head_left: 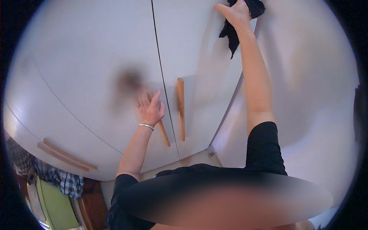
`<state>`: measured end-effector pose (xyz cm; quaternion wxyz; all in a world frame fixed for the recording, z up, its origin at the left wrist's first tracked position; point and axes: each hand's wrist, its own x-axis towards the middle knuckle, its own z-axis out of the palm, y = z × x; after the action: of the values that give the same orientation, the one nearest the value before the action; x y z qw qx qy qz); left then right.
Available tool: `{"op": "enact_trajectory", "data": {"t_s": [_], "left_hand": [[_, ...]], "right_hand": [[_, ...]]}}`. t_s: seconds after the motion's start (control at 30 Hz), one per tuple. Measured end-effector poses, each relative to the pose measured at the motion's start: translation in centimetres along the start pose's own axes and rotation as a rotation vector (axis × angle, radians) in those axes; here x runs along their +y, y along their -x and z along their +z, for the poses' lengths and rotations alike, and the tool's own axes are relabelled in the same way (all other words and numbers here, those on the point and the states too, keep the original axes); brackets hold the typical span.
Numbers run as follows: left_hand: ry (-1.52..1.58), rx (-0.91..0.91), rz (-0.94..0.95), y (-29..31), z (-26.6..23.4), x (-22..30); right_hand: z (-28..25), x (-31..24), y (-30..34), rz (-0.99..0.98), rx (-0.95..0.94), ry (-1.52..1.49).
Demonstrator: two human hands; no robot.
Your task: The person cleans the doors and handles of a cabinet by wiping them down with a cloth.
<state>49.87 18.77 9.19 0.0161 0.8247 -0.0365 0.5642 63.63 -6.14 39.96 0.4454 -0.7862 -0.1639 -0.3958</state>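
Note:
My right hand (238,14) is raised high against the white cabinet door (207,50), holding a black cloth (232,36). Its thumb sticks out to the left, and part of the cloth hangs below the palm. The picture's upper edge cuts off the fingertips. Lower and to the left, my left hand (150,110) is at a wooden door handle (165,133), its fingers around the bar. A brownish blur covers the door just beyond those fingers and partly smears them. A silvery bangle circles the left wrist.
A second wooden handle (181,109) stands upright across the dark door gap. More wooden handles (69,154) sit on the doors at lower left. Near them are checked fabric (71,184) and a green panel (57,205). A pale wall (310,103) runs along the right.

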Motion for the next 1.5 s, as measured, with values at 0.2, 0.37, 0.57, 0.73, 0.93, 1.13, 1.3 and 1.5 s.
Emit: {"op": "enact_trajectory", "data": {"t_s": [0.2,0.37,0.57,0.73,0.93,1.13,1.3,1.5], "left_hand": [[-0.002,0.037,0.026,-0.5,0.1,0.2],[-0.003,0.048,0.027,-0.2,0.2,-0.1],[0.011,0.037,0.034,-0.5,0.2,0.2],[-0.013,0.035,0.015,0.1,-0.1,-0.3],[-0.012,0.049,0.053,-0.4,0.2,0.1],[-0.028,0.047,0.048,-0.3,0.1,0.0],[-0.03,0.068,0.064,-0.4,0.3,0.0],[0.019,0.057,0.002,-0.3,0.1,0.4]], "right_hand": [[0.5,0.6,-0.1,-0.036,0.065,0.033],[-0.4,-1.2,0.9,0.007,0.06,0.003],[-0.7,-0.5,0.4,0.025,0.058,0.011],[0.7,-2.7,2.4,-0.009,0.06,-0.128],[2.1,3.7,0.7,-0.275,0.23,-0.053],[1.8,-0.1,3.0,-0.167,0.244,-0.018],[1.3,-1.3,1.6,0.022,0.197,0.062],[1.7,1.0,0.7,-0.042,0.192,-0.078]]}}
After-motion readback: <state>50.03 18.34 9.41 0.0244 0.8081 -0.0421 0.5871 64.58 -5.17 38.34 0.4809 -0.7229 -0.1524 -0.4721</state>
